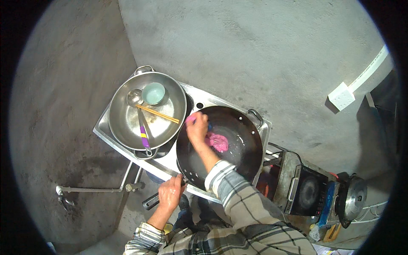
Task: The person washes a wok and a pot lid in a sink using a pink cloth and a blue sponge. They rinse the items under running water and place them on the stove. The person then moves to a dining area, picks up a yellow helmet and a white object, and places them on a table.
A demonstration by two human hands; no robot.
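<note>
A large dark wok (236,169) rests over the right part of a metal sink unit. My left hand (170,192) grips the wok's long handle (151,201) near the rim. Inside the wok, my right hand (196,128) is at the upper left wall, closed on part of a pink cloth (218,142); the rest of the cloth lies in the wok, and a small blue thing shows beside my fingers. To the left, a wide steel pan (124,134) holds a steel ladle (135,97) with a purple and yellow handle, a pale green bowl (153,93) and wooden chopsticks (157,114).
The sink unit's rim (110,142) stands against concrete walls. A faucet on a white pipe (92,190) is at lower left. At right are an induction cooker (307,191), a lidded pan (355,197) and a wall socket (341,96).
</note>
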